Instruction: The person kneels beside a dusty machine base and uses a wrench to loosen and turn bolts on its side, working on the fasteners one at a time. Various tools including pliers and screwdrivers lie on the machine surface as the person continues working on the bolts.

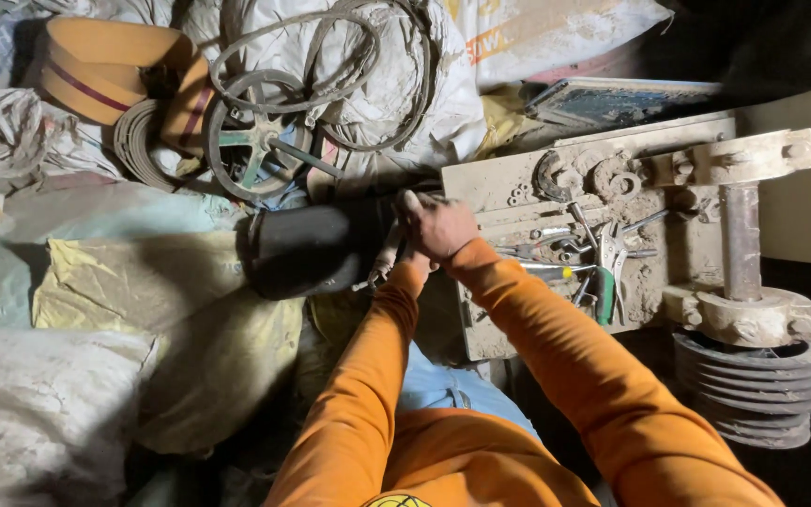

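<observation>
We are looking down on heaped sacks (96, 310) filling the left half of the frame, pale and yellowish, with more white ones piled along the top. At the right, a dusty machine frame (509, 188) is lying across the centre right, carrying a vertical shaft (742, 239) and, in the lower right, a grooved stepped pulley (755, 390). In the upper left, a spoked pulley wheel (257, 143) is resting under loops of worn drive belts (368, 56), beside an orange-brown roll (96, 66). A black cylindrical motor body (307, 249) is sitting at the centre, just left of the frame's edge. Loose hand tools (584, 258), among them green-handled pliers (605, 293), are lying on the frame's dusty top.

Our right hand (438, 225) is pressing at the junction between the motor body and the frame, fingers curled; we cannot tell whether that grip is clenched on anything. Our left hand (396, 263) is tucked beneath it against the motor body, mostly hidden, so its grip is also unclear.
</observation>
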